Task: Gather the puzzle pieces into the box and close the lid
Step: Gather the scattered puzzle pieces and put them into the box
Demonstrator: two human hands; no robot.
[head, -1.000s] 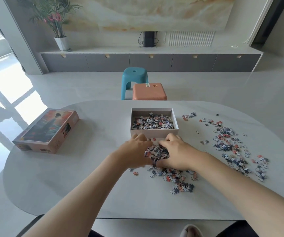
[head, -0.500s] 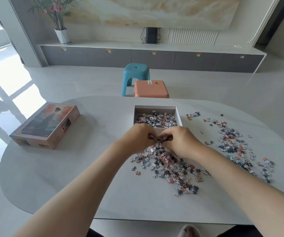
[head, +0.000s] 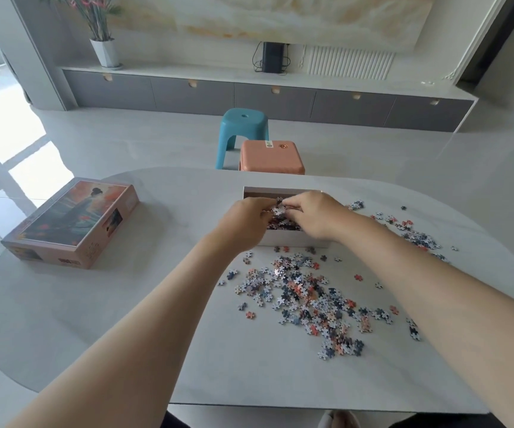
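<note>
left grip (head: 245,222) and right grip (head: 314,213) clench 1 clump of puzzle pieces (head: 278,208) over the box (head: 296,242), likely to drop them in.

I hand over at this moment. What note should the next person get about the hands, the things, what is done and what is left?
Left hand and right hand: together over the open box, holding a handful of pieces between them.
Lid: on the table, far left of the box.
Done: some pieces already lie in the box.
Left: drop this handful, gather the front pile and the right scatter, then close the lid.
</note>
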